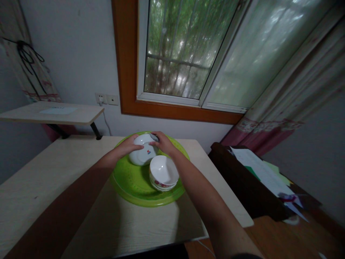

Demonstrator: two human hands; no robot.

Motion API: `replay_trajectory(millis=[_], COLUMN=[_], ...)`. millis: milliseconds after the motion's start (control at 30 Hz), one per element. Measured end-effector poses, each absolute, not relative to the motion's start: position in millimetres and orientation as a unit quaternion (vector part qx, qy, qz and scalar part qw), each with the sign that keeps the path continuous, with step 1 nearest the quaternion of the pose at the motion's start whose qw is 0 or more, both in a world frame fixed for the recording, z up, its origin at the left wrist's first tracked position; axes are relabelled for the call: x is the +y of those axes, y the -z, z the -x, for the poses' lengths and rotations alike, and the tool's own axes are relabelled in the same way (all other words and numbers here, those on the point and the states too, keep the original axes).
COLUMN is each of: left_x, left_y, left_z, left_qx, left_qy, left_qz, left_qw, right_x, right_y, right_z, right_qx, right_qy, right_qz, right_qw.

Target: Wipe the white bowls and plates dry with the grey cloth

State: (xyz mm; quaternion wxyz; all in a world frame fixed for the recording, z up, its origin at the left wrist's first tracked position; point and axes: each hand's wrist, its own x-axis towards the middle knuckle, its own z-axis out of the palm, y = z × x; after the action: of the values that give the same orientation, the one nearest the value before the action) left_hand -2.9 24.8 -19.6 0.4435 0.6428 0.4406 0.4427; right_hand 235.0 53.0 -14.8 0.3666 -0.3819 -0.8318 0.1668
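Observation:
A round white plate (140,157) with a small coloured picture on its face is held tilted over the back of a wide green basin (125,187). My left hand (128,146) grips its left edge, thumb across the face. On the upper right side, my right hand (163,142) is closed at the rim with its thumb on the face. Something small and greyish (154,137) shows under the right fingers; I cannot make out what it is. Close in front of the plate, a stack of white bowls (163,172) with a red flower pattern sits in the basin.
The basin stands on a pale wooden table (88,223). A raised shelf (51,112) with a paper on it is at the left. Behind are a wall socket (106,99) and a barred window (178,54). Papers (256,172) lie on dark furniture to the right.

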Motion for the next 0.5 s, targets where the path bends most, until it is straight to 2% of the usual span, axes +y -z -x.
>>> replay_trajectory(millis=[367, 500], left_x=[21, 24], left_y=[11, 14], left_z=[-5, -2], left_qx=[0.433, 0.468], left_qy=[-0.435, -0.415], left_qz=[-0.690, -0.695], left_qw=[0.383, 0.355], right_x=[18, 18], right_y=[-9, -12], right_z=[-211, -213], right_qx=[-0.928, -0.918], right_qy=[-0.055, -0.073], right_qz=[0.245, 0.290], right_qw=[0.275, 0.261])
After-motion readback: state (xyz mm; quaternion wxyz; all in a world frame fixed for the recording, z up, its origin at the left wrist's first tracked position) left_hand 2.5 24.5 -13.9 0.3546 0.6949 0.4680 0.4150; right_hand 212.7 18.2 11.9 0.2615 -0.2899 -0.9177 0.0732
